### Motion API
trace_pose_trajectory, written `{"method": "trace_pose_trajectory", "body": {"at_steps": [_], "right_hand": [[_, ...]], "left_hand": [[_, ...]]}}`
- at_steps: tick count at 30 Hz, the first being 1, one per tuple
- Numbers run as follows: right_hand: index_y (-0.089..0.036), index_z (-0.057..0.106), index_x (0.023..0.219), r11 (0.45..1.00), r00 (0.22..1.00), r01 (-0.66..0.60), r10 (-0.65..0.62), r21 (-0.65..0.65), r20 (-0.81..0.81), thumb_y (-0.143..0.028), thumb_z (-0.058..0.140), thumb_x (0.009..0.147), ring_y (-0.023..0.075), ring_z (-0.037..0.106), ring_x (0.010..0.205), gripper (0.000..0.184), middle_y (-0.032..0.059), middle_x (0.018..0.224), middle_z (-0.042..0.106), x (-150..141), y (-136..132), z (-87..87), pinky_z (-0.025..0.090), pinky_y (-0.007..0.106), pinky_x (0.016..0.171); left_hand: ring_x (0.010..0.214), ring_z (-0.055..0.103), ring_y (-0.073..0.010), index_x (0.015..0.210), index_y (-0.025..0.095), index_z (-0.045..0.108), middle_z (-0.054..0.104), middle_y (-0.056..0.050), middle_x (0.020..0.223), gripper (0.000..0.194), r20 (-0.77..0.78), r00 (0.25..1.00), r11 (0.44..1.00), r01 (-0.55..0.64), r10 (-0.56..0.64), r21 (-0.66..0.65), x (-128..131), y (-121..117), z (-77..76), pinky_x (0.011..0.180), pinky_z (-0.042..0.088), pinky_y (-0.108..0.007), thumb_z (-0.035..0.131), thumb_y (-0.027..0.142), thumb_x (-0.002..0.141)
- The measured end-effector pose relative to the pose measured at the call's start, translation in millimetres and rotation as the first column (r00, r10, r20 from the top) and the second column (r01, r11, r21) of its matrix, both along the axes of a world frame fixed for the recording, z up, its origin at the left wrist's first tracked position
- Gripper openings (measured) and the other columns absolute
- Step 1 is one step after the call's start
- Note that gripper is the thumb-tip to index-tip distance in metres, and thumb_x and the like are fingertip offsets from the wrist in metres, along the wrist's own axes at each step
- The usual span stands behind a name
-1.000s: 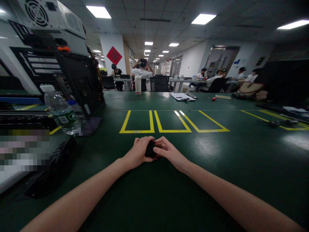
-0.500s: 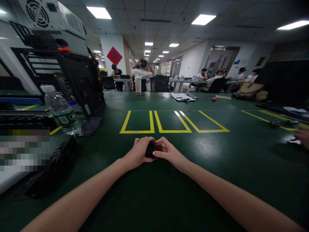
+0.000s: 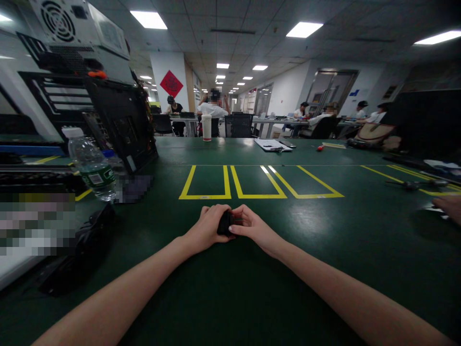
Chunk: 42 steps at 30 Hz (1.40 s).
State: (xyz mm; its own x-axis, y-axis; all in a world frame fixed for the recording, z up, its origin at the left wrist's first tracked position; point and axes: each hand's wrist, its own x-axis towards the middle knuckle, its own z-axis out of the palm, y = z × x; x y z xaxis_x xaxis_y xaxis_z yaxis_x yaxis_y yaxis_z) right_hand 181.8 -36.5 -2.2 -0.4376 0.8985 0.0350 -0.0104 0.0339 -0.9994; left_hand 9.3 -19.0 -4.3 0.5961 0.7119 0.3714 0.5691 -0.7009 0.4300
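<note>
Black object (image 3: 224, 224) partly hidden behind left grip (image 3: 208, 225), co-worker's hand (image 3: 451, 207) cropped at right edge

- A green table (image 3: 223, 298) bears yellow tape outlines (image 3: 226, 182).
- A white tumbler (image 3: 206, 127) stands toward the far edge, left of white papers (image 3: 266, 143).
- A clear plastic bottle (image 3: 90, 163) sits at left.

- Open-plan office used as a workshop
- Computer power supply (image 3: 58, 21) and open black computer chassis (image 3: 120, 122) at left
- Green table (image 3: 230, 298) marked with yellow tape (image 3: 204, 197)
- Office chairs (image 3: 239, 126), seated people (image 3: 213, 110), ceiling light panels (image 3: 304, 30) beyond
</note>
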Motion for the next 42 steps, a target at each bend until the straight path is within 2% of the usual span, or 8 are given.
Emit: {"method": "trace_pose_trajectory", "body": {"at_steps": [3,7,12,20,25,31,38,42], "right_hand": [[-0.022,0.045,0.092,1.0,1.0,-0.015,0.015,0.016,-0.013,-0.023,0.065,0.063,0.0168,0.049,0.095,0.035,0.0003,0.095,0.051,0,-1,-0.6,0.04,0.036,0.083],[-0.022,0.046,0.09,0.999,0.999,0.037,-0.037,-0.005,0.001,-0.035,0.056,0.071,0.0171,0.051,0.091,0.024,0.0018,0.095,0.052,-2,-2,-0.7,0.042,0.035,0.078],[-0.021,0.048,0.093,0.996,0.996,0.085,-0.084,-0.035,0.04,-0.036,0.054,0.072,0.0176,0.05,0.091,0.027,0.0026,0.096,0.053,-3,0,-2.7,0.043,0.035,0.076],[-0.023,0.045,0.092,1.0,1.0,0.026,-0.026,0.012,0.004,-0.022,0.063,0.065,0.0166,0.049,0.096,0.033,0.0,0.097,0.051,-1,-4,2.3,0.04,0.036,0.084],[-0.022,0.046,0.088,0.999,0.999,0.046,-0.047,0.01,0.008,-0.032,0.058,0.069,0.0166,0.051,0.09,0.025,0.0008,0.094,0.052,-2,-5,2.3,0.042,0.035,0.076],[-0.021,0.047,0.091,0.998,0.998,0.067,-0.067,-0.02,0.006,-0.031,0.06,0.068,0.0164,0.051,0.087,0.029,0.002,0.094,0.052,-3,1,-3.1,0.044,0.031,0.07],[-0.022,0.046,0.092,1.0,1.0,-0.001,0.001,0.0,0.007,-0.025,0.064,0.063,0.0165,0.049,0.093,0.034,0.0,0.094,0.051,0,0,0.2,0.041,0.035,0.081],[-0.023,0.046,0.091,1.0,0.999,0.03,-0.03,-0.004,0.028,-0.033,0.057,0.07,0.0171,0.05,0.09,0.025,0.0011,0.094,0.051,0,-2,1.0,0.042,0.034,0.076]], "left_hand": [[0.094,0.045,-0.0219,0.108,0.021,0.035,0.049,-0.004,0.104,0.058,0.005,1.0,1.0,0.003,-0.003,0.016,0,0,-0.4,0.081,0.031,-0.036,0.068,0.024,0.061],[0.096,0.045,-0.0215,0.109,0.022,0.035,0.049,-0.003,0.105,0.057,0.014,1.0,1.0,0.019,-0.019,-0.004,0,-2,4.1,0.082,0.031,-0.035,0.067,0.026,0.063],[0.098,0.046,-0.0223,0.11,0.022,0.035,0.048,-0.004,0.107,0.054,-0.01,0.999,0.998,0.045,-0.046,-0.037,-1,-4,10.1,0.083,0.031,-0.036,0.065,0.028,0.066],[0.095,0.046,-0.0233,0.108,0.022,0.036,0.049,-0.004,0.104,0.054,-0.002,1.0,1.0,0.004,-0.004,-0.028,-1,-2,5.4,0.082,0.032,-0.037,0.067,0.026,0.063],[0.097,0.046,-0.0223,0.109,0.022,0.036,0.048,-0.004,0.106,0.051,-0.012,0.999,0.998,0.051,-0.052,-0.043,-2,-4,10.7,0.083,0.032,-0.037,0.063,0.029,0.067],[0.096,0.046,-0.0229,0.108,0.022,0.036,0.049,-0.004,0.104,0.054,0.005,1.0,1.0,0.002,-0.002,-0.014,1,-2,4.2,0.082,0.032,-0.037,0.067,0.028,0.063],[0.095,0.047,-0.0231,0.107,0.022,0.037,0.049,-0.004,0.104,0.053,-0.006,1.0,1.0,0.0,0.0,-0.023,0,-2,4.7,0.082,0.031,-0.036,0.067,0.027,0.063],[0.097,0.046,-0.0229,0.109,0.022,0.036,0.048,-0.004,0.106,0.052,-0.013,0.999,0.999,0.034,-0.035,-0.041,-1,-4,11.0,0.083,0.032,-0.037,0.065,0.028,0.066]]}}
